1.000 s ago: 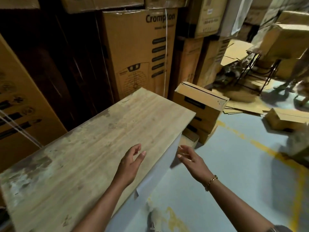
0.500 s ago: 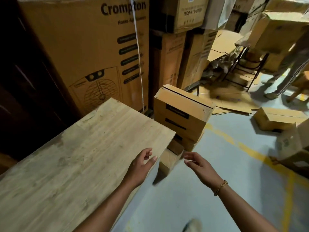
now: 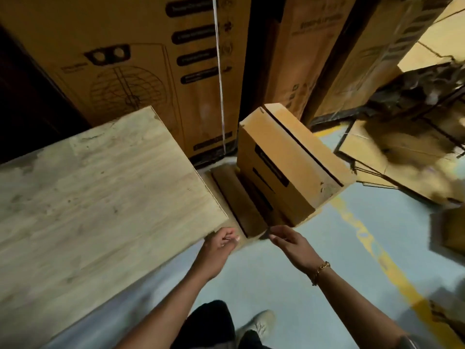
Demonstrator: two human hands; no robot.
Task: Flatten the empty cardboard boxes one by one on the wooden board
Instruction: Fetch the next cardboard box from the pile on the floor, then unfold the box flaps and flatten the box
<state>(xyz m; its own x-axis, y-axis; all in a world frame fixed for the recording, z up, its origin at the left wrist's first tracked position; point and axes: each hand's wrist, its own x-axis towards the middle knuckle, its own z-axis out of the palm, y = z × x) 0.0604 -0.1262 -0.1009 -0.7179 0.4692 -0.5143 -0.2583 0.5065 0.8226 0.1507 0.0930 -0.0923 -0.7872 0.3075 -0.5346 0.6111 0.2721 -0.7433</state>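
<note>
The bare wooden board [image 3: 95, 187] fills the left of the view. Just past its right corner, a stack of cardboard boxes stands on the floor: a tall top box [image 3: 294, 162] with black labels and a slit along its top, and a smaller low box [image 3: 236, 197] wedged between the stack and the board. My left hand [image 3: 221, 241] hangs off the board's corner with fingers loosely curled, holding nothing. My right hand [image 3: 286, 241] reaches toward the low box's near edge with fingers relaxed, close to it; contact is unclear.
Large printed cartons [image 3: 156, 59] form a wall behind the board and stack. Flattened cardboard [image 3: 377, 157] and a dark metal frame [image 3: 412, 102] lie at the right. A yellow line [image 3: 372, 248] crosses the grey floor. My shoe [image 3: 256, 323] shows below.
I have stepped forward and the view has tilted down; both hands have moved off the board's edge toward the low box beside the stack, which is now much closer.
</note>
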